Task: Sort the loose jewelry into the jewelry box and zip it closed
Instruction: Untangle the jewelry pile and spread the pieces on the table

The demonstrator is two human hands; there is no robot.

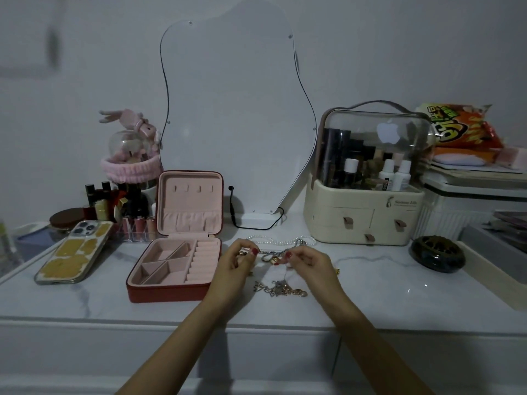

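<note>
Both forearms reach over the surface [85, 297]; left hand [233, 263] and right hand [309, 262] each pinch a silver chain [266, 255] stretched between them, right of the open jewelry box [174, 269]. It could snag the tangled pile [281, 289] below, or the pearl strand [273, 240] behind; lifting fast would likely drag both.

The table [370, 283] was glossy white marble-look stone. The jewelry box [159, 293] had a smooth red leather-like shell and a matt pink velvety lining. The chain necklace [266, 256] was shiny metal.

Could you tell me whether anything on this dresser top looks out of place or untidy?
Yes: a tangled heap of chains and a pearl strand lie loose on the marble, right of the open, empty jewelry box. Both hands hold another chain.
</note>
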